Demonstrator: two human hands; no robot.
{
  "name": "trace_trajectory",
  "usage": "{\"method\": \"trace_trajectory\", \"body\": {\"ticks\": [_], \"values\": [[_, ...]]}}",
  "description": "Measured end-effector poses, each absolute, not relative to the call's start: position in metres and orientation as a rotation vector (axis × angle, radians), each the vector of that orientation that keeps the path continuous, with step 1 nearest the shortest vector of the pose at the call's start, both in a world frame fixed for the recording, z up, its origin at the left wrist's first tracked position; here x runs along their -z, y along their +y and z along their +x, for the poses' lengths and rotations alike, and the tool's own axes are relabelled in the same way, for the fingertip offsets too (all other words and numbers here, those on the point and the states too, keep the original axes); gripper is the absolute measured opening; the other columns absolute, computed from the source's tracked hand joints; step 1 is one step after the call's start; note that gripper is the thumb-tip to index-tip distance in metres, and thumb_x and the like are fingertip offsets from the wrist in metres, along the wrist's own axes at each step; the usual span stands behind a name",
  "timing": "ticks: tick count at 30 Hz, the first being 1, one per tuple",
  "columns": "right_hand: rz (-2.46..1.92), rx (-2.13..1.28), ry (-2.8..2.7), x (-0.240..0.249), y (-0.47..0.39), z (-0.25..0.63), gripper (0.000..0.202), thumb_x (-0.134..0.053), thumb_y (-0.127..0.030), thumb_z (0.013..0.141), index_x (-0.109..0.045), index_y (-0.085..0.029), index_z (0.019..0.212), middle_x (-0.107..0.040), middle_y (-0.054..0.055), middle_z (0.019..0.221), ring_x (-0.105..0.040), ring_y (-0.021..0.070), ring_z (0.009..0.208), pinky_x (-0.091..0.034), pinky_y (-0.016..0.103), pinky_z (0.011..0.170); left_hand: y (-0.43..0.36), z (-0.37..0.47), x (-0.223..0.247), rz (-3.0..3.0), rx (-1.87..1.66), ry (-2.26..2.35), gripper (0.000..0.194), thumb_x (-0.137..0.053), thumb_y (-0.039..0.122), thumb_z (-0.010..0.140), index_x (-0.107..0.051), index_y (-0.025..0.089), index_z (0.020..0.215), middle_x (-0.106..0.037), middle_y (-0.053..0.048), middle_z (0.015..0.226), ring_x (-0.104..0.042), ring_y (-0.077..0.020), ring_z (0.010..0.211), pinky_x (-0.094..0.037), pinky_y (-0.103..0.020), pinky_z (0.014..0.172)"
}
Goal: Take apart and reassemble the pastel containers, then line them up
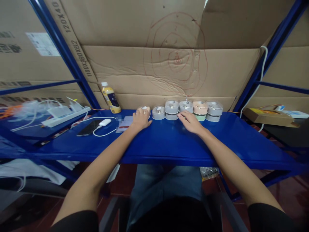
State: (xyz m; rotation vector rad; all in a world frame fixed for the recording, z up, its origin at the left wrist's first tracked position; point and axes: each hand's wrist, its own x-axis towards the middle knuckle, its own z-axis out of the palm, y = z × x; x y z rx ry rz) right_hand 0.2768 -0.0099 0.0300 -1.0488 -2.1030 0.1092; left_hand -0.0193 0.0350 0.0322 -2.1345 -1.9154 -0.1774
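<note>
A row of small round cases lines the back of the blue shelf [169,145], some stacked two high: grey ones [171,106], a peach one [200,106] on a green one, and a single grey case [158,112]. My left hand [140,119] rests over a peach-coloured case [144,109] at the row's left end, fingers curled on it. Just in front of the stacked cases near the middle, my right hand [190,121] lies flat on the shelf, its fingertips close to them and holding nothing.
A yellow drink bottle [110,98] stands at the back left. A black phone [89,128], a white charger with cable [105,122], a card [124,124] and a white power strip [64,116] lie to the left. Cardboard boxes form the back wall. A flat box [267,116] sits right.
</note>
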Motion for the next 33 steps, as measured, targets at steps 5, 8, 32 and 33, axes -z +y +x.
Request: {"method": "trace_trajectory", "body": {"ticks": [5,8,32,33], "values": [[-1.049,-0.097,-2.084,-0.030,-0.010,0.276,0.068,-0.029,-0.074,0.106,-0.071,-0.021,0.098,-0.069,0.011,0.095,-0.066,0.0270,0.094,-0.052,0.043,0.090,-0.025,-0.029,-0.025,-2.189,0.281,-1.761,0.062,-0.061,0.048,0.098,-0.051,0.010,0.146,-0.052,-0.029,0.151,-0.049,-0.0479,0.138,-0.041,-0.057,0.112],[-1.049,-0.092,-2.092,-0.030,-0.010,0.275,0.065,-0.030,-0.072,0.107,-0.070,-0.022,0.093,-0.068,0.009,0.090,-0.065,0.0261,0.091,-0.052,0.042,0.088,-0.060,-0.033,-0.018,-2.170,0.430,-1.743,0.060,-0.061,0.053,0.097,-0.055,0.010,0.139,-0.055,-0.029,0.140,-0.054,-0.0495,0.130,-0.043,-0.062,0.108],[-1.107,-0.406,-2.188,-0.038,-0.010,0.303,0.073,-0.079,-0.059,0.084,-0.062,-0.021,0.143,-0.074,0.015,0.123,-0.071,0.0331,0.111,-0.058,0.052,0.100,-0.028,0.006,0.003,-3.192,1.081,-1.147,0.091,-0.084,0.047,0.081,-0.045,0.021,0.159,-0.055,-0.019,0.154,-0.052,-0.0387,0.145,-0.040,-0.059,0.123],[-1.166,-0.384,-2.139,-0.038,-0.007,0.311,0.069,-0.077,-0.061,0.085,-0.063,-0.021,0.141,-0.074,0.015,0.122,-0.071,0.0332,0.110,-0.058,0.053,0.099,-0.031,0.006,0.002,-3.188,1.021,-1.092,0.077,-0.080,0.045,0.086,-0.052,0.023,0.154,-0.054,-0.017,0.154,-0.051,-0.0370,0.146,-0.039,-0.058,0.124]]}}
